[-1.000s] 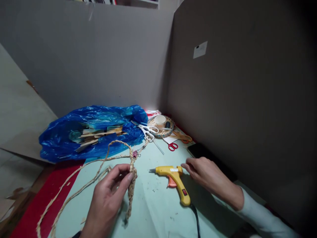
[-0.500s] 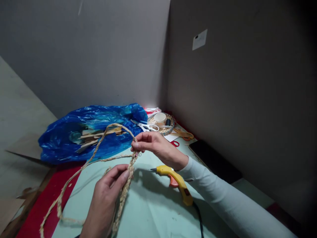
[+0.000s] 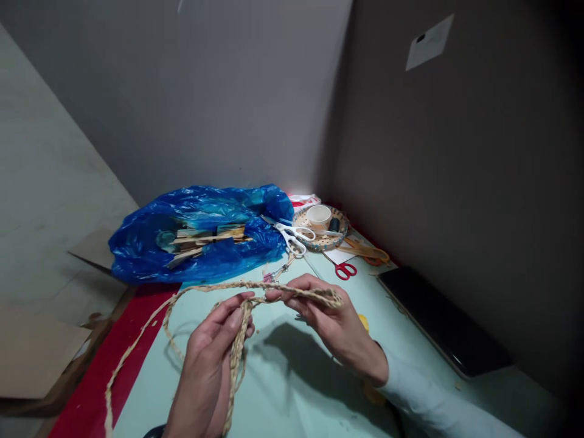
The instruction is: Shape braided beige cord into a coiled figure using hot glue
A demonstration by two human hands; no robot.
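A straw-coloured braided cord (image 3: 236,359) runs between my hands above the pale green table top. My left hand (image 3: 212,347) pinches the braid between thumb and fingers, and a doubled length hangs down below it. Over to the right, my right hand (image 3: 335,331) grips another stretch, whose folded end lies across the fingers. A thinner part of the cord loops out to the left and drops towards the front edge. Behind my right wrist, most of a yellow glue gun (image 3: 364,321) is hidden.
A blue plastic bag (image 3: 201,204) with flat strips (image 3: 201,240) lies at the back left. White-handled scissors (image 3: 298,234), a woven basket (image 3: 326,243) with a white cup (image 3: 318,214), and red-handled scissors (image 3: 345,271) are near the corner. A black phone-like slab (image 3: 442,319) lies right.
My right hand has moved right and turned, drawing part of the cord sideways from my left hand. The view has shifted, and the glue gun is now mostly covered.
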